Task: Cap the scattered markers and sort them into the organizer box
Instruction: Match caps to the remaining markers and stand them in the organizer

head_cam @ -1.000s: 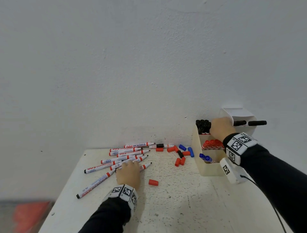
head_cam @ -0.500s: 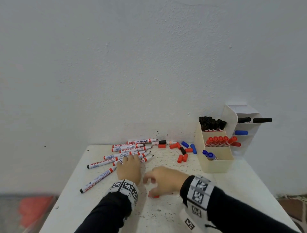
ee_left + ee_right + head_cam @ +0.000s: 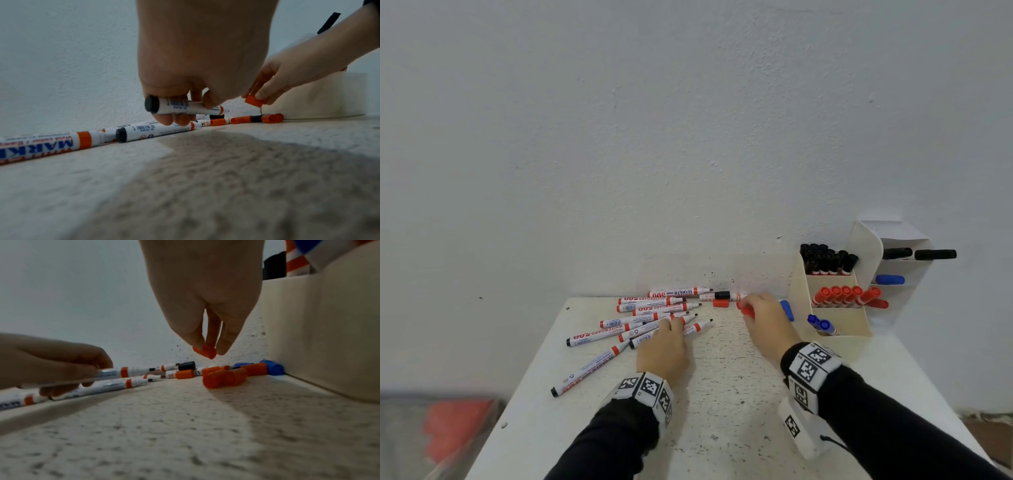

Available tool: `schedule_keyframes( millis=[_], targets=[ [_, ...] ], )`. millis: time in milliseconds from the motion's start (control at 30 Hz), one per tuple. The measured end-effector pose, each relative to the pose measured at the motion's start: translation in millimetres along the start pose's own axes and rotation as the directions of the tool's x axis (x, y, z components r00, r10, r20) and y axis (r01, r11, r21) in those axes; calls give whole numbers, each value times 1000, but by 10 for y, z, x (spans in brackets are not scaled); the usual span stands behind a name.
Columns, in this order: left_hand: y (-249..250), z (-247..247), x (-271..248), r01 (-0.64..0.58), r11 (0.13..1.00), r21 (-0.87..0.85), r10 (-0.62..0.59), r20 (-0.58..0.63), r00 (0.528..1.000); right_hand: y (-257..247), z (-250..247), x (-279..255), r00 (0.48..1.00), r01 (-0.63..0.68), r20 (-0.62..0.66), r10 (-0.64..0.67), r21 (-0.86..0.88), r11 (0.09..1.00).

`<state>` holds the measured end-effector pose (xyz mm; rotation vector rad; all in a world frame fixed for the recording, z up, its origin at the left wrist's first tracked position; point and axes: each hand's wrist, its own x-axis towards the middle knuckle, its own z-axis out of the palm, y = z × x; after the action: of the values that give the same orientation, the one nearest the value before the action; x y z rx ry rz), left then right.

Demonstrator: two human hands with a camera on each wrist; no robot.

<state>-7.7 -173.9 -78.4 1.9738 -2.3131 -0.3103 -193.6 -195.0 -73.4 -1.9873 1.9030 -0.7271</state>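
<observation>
Left hand (image 3: 197, 53) fingers curled around an uncapped marker (image 3: 185, 108) lifted off the surface (image 3: 722, 411); right hand (image 3: 205, 288) fingers pinch a red cap (image 3: 205, 351) above loose caps (image 3: 226, 377).

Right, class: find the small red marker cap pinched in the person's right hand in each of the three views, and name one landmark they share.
Head: small red marker cap right of centre, under the right hand.
Left wrist: right of centre, off the table.
Right wrist: centre, at the fingertips.
Shared landmark: cream plastic organizer box.
</observation>
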Motion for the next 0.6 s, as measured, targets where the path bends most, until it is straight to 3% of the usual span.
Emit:
schedule_keyframes(
  millis=[100, 233, 300, 400, 600],
  targets=[
    [28, 15, -4, -34, 999, -4, 34, -5, 999, 105, 32, 86, 999, -37, 17, 38, -36, 999],
    [36, 11, -5, -35, 999, -16, 34, -21, 999, 169, 39, 90, 981, -31, 185, 56, -139, 990],
    [31, 2, -13, -31, 999, -26, 31, -25, 999, 156, 41, 92, 983, -19, 175, 57, -212, 977],
    [29, -9, -20, -24, 999, -27, 23, -27, 999, 94, 50, 151, 990, 59, 140, -24, -256, 965],
    [44, -23, -32, -15, 1000, -25, 14, -22, 1000, -59, 169, 372, 952, 186, 292, -87, -333, 924]
  ],
)
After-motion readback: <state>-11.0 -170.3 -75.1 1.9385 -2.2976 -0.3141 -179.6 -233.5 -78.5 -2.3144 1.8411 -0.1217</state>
